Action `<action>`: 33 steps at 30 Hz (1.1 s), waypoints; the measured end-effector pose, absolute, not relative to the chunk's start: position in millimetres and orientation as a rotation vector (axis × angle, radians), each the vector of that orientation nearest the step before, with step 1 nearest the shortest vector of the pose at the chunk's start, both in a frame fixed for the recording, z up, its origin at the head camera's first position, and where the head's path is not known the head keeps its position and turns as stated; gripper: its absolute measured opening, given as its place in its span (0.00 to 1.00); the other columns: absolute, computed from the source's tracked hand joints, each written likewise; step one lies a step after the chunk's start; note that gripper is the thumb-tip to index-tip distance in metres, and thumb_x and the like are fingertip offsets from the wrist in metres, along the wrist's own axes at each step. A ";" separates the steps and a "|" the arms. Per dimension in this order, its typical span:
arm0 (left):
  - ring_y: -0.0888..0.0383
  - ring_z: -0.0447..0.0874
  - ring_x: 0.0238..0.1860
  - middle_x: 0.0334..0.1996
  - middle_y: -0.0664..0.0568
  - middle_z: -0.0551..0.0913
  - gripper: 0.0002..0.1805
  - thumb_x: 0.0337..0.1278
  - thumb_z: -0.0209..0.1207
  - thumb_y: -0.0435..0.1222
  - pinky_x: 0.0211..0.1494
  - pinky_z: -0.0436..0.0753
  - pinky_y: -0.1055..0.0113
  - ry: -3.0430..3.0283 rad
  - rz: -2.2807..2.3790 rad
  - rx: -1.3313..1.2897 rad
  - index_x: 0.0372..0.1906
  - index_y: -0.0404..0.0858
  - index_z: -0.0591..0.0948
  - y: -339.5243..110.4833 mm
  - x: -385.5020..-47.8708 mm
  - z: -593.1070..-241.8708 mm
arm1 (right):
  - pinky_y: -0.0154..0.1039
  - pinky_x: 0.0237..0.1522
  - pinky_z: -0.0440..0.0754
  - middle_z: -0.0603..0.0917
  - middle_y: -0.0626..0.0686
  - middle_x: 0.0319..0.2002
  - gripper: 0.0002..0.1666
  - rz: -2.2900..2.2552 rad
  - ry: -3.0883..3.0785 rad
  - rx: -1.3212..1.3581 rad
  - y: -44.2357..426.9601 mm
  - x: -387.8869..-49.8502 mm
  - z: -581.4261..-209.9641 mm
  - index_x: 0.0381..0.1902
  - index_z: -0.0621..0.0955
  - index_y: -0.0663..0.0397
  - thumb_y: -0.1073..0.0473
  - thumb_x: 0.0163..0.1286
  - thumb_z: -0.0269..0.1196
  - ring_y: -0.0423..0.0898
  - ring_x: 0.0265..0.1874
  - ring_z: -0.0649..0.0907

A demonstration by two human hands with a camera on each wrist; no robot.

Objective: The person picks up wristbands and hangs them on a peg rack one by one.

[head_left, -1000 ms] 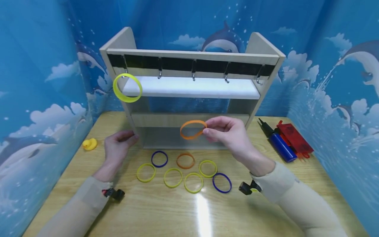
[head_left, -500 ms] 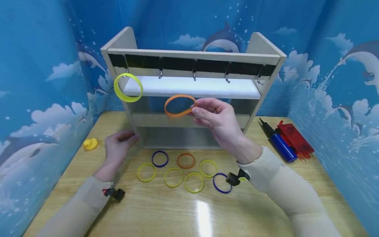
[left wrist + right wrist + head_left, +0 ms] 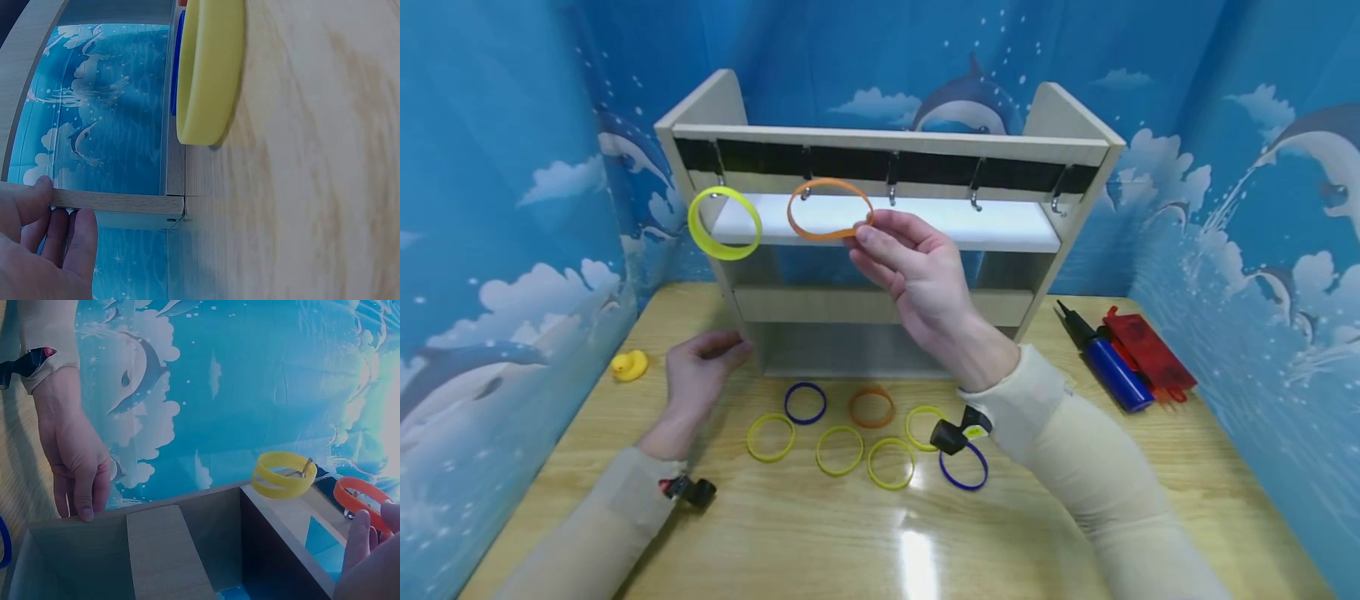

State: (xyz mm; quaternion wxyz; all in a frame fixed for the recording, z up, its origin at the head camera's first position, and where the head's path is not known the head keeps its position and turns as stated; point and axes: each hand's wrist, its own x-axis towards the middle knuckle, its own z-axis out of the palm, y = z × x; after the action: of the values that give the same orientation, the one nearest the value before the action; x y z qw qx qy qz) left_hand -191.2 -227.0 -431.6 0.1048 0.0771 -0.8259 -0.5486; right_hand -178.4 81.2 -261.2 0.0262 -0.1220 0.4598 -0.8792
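My right hand point(image 3: 917, 262) pinches an orange silicone wristband point(image 3: 831, 183) between thumb and fingers. That band is level with the second metal hook point(image 3: 806, 190) from the left, whose tip shows through the loop; I cannot tell whether it is on the hook. A yellow wristband point(image 3: 725, 223) hangs from the leftmost hook. With my left hand point(image 3: 700, 371) I grip the lower left side panel of the wooden shelf rack point(image 3: 887, 304); in the left wrist view the thumb and fingers lie on either side of the panel edge point(image 3: 119, 201).
In front of the rack lie several yellow wristbands point(image 3: 891, 487), two blue wristbands point(image 3: 805, 421) and another orange wristband point(image 3: 871, 426). A yellow rubber duck point(image 3: 628, 365) sits at left. A blue hand pump point(image 3: 1116, 371) and a red flat object point(image 3: 1153, 350) lie at right. Three more hooks line the rack.
My right hand has lifted the orange wristband up and to the left, from in front of the lower shelf to the height of the hooks. The left hand stays on the rack.
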 end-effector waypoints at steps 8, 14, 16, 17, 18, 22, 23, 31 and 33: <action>0.74 0.87 0.39 0.32 0.80 0.88 0.20 0.67 0.78 0.41 0.44 0.85 0.79 -2.397 -1.676 0.239 0.57 0.34 0.92 -227.2 -191.3 -432.3 | 0.32 0.46 0.94 0.96 0.50 0.38 0.13 -2.782 1.453 -0.346 73.1 -181.6 -265.0 0.44 0.88 0.55 0.76 0.81 0.63 0.41 0.38 0.97; 0.75 0.88 0.38 0.32 0.79 0.88 0.19 0.67 0.79 0.40 0.44 0.85 0.79 -2.382 -1.688 0.234 0.56 0.34 0.92 -227.2 -192.1 -432.3 | 0.32 0.45 0.94 0.96 0.47 0.36 0.17 -2.766 1.584 -0.343 70.9 -178.9 -271.2 0.40 0.90 0.49 0.77 0.78 0.66 0.40 0.37 0.96; 0.75 0.87 0.38 0.32 0.79 0.88 0.19 0.67 0.79 0.41 0.44 0.85 0.79 -2.388 -1.686 0.235 0.57 0.34 0.92 -227.6 -192.2 -432.2 | 0.32 0.45 0.94 0.96 0.46 0.36 0.18 -2.753 1.613 -0.342 69.5 -177.9 -274.3 0.39 0.90 0.48 0.77 0.77 0.66 0.39 0.36 0.96; 0.75 0.87 0.38 0.32 0.79 0.88 0.19 0.67 0.79 0.41 0.44 0.85 0.79 -2.389 -1.683 0.234 0.56 0.34 0.92 -227.6 -192.0 -432.2 | 0.32 0.44 0.95 0.96 0.46 0.35 0.18 -2.748 1.620 -0.342 68.5 -177.9 -276.4 0.39 0.90 0.48 0.77 0.77 0.66 0.39 0.35 0.96; 0.75 0.87 0.38 0.32 0.79 0.88 0.19 0.67 0.78 0.41 0.44 0.85 0.80 -2.390 -1.681 0.234 0.57 0.34 0.92 -227.5 -191.8 -432.1 | 0.32 0.44 0.95 0.96 0.46 0.35 0.18 -2.742 1.630 -0.346 67.3 -177.9 -278.5 0.39 0.90 0.48 0.78 0.77 0.67 0.39 0.35 0.96; 0.75 0.88 0.39 0.32 0.79 0.88 0.19 0.68 0.78 0.40 0.44 0.85 0.80 -2.385 -1.688 0.233 0.57 0.34 0.92 -227.4 -191.0 -431.8 | 0.33 0.44 0.95 0.96 0.46 0.35 0.17 -2.717 1.656 -0.353 61.4 -178.9 -286.5 0.40 0.90 0.49 0.78 0.76 0.68 0.39 0.35 0.96; 0.75 0.88 0.39 0.32 0.79 0.88 0.19 0.68 0.78 0.40 0.44 0.85 0.80 -2.384 -1.691 0.232 0.57 0.34 0.92 -227.4 -191.0 -431.7 | 0.33 0.44 0.95 0.96 0.46 0.35 0.16 -2.709 1.661 -0.352 59.8 -179.4 -288.2 0.41 0.90 0.50 0.78 0.75 0.68 0.40 0.35 0.96; 0.74 0.88 0.38 0.31 0.79 0.88 0.19 0.67 0.78 0.38 0.44 0.86 0.79 -2.361 -1.709 0.221 0.56 0.31 0.91 -226.7 -191.1 -432.3 | 0.33 0.45 0.95 0.96 0.46 0.36 0.13 -2.647 1.673 -0.306 51.5 -182.1 -294.8 0.45 0.89 0.54 0.77 0.75 0.69 0.39 0.36 0.95; 0.74 0.88 0.38 0.31 0.79 0.88 0.19 0.67 0.78 0.37 0.43 0.86 0.79 -2.352 -1.717 0.216 0.56 0.31 0.91 -226.6 -191.6 -432.5 | 0.34 0.45 0.95 0.96 0.46 0.36 0.12 -2.647 1.672 -0.296 50.3 -182.8 -295.3 0.45 0.89 0.54 0.76 0.76 0.69 0.40 0.37 0.95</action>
State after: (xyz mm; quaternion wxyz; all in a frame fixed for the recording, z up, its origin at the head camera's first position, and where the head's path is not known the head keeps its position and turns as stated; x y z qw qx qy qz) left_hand -191.6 -226.6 -432.5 0.1104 0.0734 -0.8005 -0.5844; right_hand -182.8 50.3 -295.3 -0.0015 -0.0942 0.5317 -0.8417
